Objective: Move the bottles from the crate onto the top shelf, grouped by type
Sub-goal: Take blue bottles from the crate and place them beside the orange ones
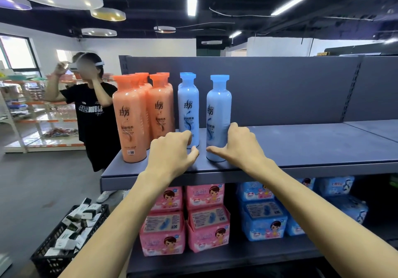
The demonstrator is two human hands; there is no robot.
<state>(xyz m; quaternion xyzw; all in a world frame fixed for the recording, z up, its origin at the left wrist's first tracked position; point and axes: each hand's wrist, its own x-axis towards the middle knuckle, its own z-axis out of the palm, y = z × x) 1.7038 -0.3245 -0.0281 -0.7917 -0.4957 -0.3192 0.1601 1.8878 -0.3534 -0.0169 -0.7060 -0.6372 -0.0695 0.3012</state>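
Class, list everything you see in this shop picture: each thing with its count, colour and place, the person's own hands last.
top shelf: one, grey, in front of the person
orange bottles: at least four, orange, clustered at its left end
blue bottles: at least three, pale blue, right of the orange ones
pink packs: several, pink, lower shelf, left
blue packs: several, blue, lower shelf, right
crate: one, black, floor lower left, holding small boxes
other person: one, black T-shirt, left of the shelf
left hand: one, fingers curled on the left blue bottle's base
right hand: one, gripping the right blue bottle's base
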